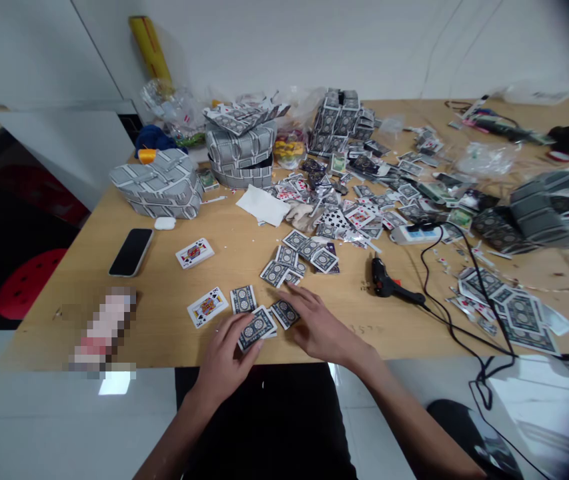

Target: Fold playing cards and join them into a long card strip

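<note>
Counter (234,247), one, wooden, spanning the frame from left to right. Heap of cut and loose cards (333,219), spread across upper centre to right. Folded-card structure (547,207), grey, at the right edge. Lidded card box (241,150), upper centre, lid askew. Low card box (159,181), upper left. Hands, two, lower centre: left hand (227,353), closed on a small stack of cards; right hand (317,320), fingers bent over a card, whether gripping it cannot be told. Glue gun (389,283), black, corded, right of centre. Phone (131,252), dark screen, left. Stack of cards (257,328), patterned backs up, in the left hand, near the counter's front edge. Face-up king (207,307), left of that hand. Patterned card (284,313), beneath the right hand's fingers. Small white case (165,223), beside the low card box.
</note>
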Demonstrator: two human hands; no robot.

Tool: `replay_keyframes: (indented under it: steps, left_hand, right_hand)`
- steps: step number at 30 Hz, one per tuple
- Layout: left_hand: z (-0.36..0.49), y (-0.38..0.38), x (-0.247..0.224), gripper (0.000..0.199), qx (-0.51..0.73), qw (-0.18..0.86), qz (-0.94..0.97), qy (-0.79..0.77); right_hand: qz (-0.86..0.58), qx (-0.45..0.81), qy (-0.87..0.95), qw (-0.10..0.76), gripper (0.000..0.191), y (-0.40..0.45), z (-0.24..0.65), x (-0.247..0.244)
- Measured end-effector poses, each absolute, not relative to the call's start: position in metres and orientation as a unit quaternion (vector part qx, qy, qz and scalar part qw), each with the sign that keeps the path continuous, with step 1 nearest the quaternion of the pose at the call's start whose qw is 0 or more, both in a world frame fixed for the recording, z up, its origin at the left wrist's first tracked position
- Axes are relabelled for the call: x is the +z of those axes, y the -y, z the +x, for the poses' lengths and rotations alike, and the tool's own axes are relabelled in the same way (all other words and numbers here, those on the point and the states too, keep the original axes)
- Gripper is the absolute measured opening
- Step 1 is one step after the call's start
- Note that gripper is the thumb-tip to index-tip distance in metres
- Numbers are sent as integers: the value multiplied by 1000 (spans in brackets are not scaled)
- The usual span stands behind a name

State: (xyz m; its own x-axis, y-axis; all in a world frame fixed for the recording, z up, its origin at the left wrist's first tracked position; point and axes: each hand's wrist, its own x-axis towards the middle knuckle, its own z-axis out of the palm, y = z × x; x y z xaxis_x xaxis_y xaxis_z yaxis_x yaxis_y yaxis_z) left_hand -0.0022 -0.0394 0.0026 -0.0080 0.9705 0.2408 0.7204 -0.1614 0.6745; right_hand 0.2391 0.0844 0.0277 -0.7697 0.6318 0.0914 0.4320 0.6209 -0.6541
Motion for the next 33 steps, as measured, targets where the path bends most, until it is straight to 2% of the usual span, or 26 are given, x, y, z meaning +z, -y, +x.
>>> replay_keyframes:
  steps: [9, 17, 20, 26, 29, 33]
  left_hand:
    - [-1, 38, -1, 49, 343, 144, 683, -629]
    - [-2, 41, -4, 59, 342, 151, 686, -624]
    - [-2, 43, -3, 60, 353, 154, 678, -626]
    - [0, 44, 12, 54, 385, 185, 659, -619]
    - [6, 43, 24, 55, 396, 186, 667, -603]
    - [18, 41, 33, 55, 402, 171, 667, -604]
  right_hand:
    - [-350, 342, 855, 169, 76, -81, 252, 25]
    - [-382, 423, 786, 241, 49, -67, 253, 21]
    - [-411, 512, 695, 294, 40, -62, 250, 28]
    - [-453, 748, 304, 379, 56, -51, 236, 40]
    - [-440, 785, 177, 399, 54, -47, 229, 42]
    - [-439, 791, 130, 405, 52, -41, 221, 44]
